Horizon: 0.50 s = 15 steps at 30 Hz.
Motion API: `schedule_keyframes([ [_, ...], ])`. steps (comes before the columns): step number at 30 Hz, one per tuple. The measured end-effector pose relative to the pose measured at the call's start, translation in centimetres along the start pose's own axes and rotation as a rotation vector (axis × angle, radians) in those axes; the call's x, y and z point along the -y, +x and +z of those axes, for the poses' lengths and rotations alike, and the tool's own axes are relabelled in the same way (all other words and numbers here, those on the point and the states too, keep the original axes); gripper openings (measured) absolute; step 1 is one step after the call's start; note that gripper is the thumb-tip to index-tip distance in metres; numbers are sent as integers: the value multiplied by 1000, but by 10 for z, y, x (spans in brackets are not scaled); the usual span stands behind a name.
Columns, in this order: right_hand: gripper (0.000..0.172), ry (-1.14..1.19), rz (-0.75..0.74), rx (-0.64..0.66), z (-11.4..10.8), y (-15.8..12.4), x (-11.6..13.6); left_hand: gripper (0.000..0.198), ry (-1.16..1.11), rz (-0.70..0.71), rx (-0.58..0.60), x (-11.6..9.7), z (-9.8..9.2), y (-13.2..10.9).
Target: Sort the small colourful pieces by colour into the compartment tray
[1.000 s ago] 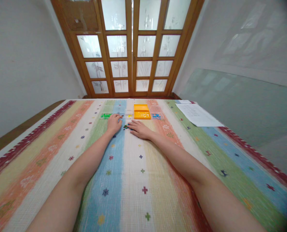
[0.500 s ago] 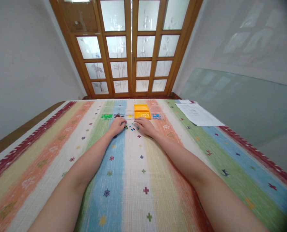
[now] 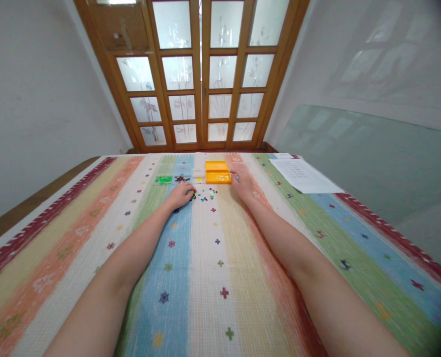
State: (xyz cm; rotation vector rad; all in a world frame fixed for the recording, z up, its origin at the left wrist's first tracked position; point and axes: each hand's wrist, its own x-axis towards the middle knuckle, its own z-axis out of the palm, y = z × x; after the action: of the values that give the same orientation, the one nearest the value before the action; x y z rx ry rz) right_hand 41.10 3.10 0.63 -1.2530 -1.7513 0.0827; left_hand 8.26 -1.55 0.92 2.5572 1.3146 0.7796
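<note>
On the striped tablecloth lies a scatter of small coloured pieces (image 3: 204, 199), mostly blue and green with some white. My left hand (image 3: 182, 195) rests at their left side, fingers curled together over a few dark and green ones; what its fingertips hold, if anything, is hidden. My right hand (image 3: 244, 184) is at the right of the yellow box (image 3: 218, 165), over the clear box of blue pieces, which it mostly covers. Its thumb and fingers are drawn together, with a speck of blue (image 3: 238, 179) showing by them. Whether that piece is held is too small to make out.
Left of the yellow box, which has its lid up and white pieces inside, stand clear boxes with green pieces (image 3: 163, 180), brown pieces (image 3: 182, 179) and yellow pieces (image 3: 200, 179). Printed paper (image 3: 305, 176) lies at the right. Beyond the table are glazed wooden doors (image 3: 201, 89).
My right hand has moved right, from the scattered pieces to the box of blue pieces, uncovering several white and dark pieces. The left hand has stayed almost where it was.
</note>
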Motion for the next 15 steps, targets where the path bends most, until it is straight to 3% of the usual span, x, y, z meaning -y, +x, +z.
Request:
schedule_keyframes([
  [8,34,-211,179,-21,-2,0,-16,26,4,12,12,0,-1,-1],
  [15,30,-190,40,63,7,-5,-3,28,17,45,31,-11,-1,-2],
])
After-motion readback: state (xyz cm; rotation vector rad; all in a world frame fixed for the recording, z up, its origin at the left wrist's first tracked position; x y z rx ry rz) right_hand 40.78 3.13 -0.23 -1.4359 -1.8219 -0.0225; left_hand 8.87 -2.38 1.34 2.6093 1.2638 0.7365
